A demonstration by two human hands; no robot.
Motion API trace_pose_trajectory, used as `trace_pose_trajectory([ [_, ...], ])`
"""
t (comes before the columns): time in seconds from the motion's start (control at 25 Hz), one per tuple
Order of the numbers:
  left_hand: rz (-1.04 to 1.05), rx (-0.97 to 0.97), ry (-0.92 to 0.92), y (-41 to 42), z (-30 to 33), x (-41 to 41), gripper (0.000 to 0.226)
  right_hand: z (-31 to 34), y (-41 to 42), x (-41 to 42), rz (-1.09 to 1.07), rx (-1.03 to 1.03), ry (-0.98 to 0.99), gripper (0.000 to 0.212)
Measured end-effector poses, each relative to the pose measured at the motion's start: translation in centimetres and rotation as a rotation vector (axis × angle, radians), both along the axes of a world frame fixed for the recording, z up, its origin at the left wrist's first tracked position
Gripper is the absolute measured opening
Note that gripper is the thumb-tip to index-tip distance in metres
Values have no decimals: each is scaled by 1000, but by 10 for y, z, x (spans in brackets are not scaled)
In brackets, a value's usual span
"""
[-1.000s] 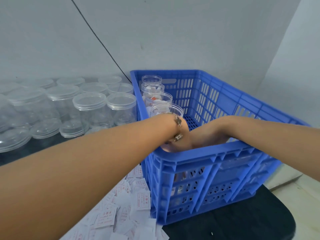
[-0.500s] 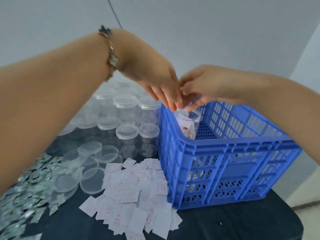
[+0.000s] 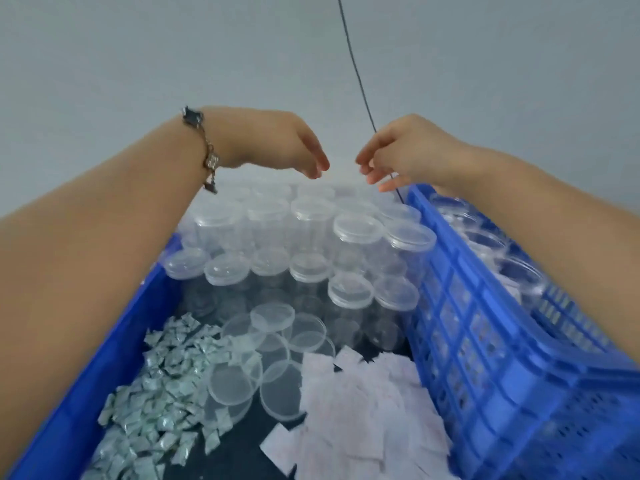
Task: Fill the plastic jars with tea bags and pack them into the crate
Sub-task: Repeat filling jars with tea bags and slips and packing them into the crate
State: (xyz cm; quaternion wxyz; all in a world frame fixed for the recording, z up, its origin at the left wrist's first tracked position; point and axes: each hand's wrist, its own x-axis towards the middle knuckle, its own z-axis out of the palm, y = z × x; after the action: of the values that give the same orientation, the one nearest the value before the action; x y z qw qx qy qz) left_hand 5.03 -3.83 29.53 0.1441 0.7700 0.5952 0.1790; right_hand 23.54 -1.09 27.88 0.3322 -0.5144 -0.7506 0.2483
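Clear plastic jars [image 3: 304,237] with lids on, massed in rows at back of dark table [image 3: 239,455], against pale wall [image 3: 173,46]; nearer rows lower, farther rows higher. More jars [image 3: 485,237] inside blue crate [image 3: 485,341] at right, open-topped, blurred, contents not readable. Crate close to camera, slotted wall facing the table goods, near corner running off lower right edge.

Loose clear lids [image 3: 273,341] lying flat and overlapping just in front of the jars, mid-table. White paper sachets [image 3: 363,410] with faint red print heaped right of the lids, touching the crate's wall. Silver-grey foil packets [image 3: 152,393] heaped left of the lids, spilling toward lower left. Which heap is the tea bags: cannot tell.

Second blue crate edge [image 3: 114,358] along left side, mostly hidden under left forearm.

Left hand [image 3: 277,143] raised above the back jars, wrist bent, fingers loosely curved downward, holding nothing, touching nothing. Bracelet [image 3: 204,150] on that wrist, charm dangling.

Right hand [image 3: 408,150] raised beside it, above crate's far corner, fingers relaxed and slightly spread, empty. Fingertips of both hands near each other, not touching.

Thin dark cable [image 3: 353,64] running down the wall, passing behind right hand toward crate corner
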Motion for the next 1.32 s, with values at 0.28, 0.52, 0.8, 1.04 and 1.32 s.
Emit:
trace_pose_trajectory([
  [0.28,305,337,-577,62,-36,-80,25,-18,89,-66,-122,54,147,25],
  [0.52,425,170,-65,79,-63,-128,43,-60,117,-151,148,63,-54,35],
  [0.8,537,-178,418,55,-124,-145,85,-116,105,-203,298,415,-884,92],
  [1.04,598,65,167,66,-162,-144,56,-134,99,-213,277,482,-897,64],
  [1.32,627,219,-77,55,-159,-130,43,-127,80,-208,258,624,-761,40],
])
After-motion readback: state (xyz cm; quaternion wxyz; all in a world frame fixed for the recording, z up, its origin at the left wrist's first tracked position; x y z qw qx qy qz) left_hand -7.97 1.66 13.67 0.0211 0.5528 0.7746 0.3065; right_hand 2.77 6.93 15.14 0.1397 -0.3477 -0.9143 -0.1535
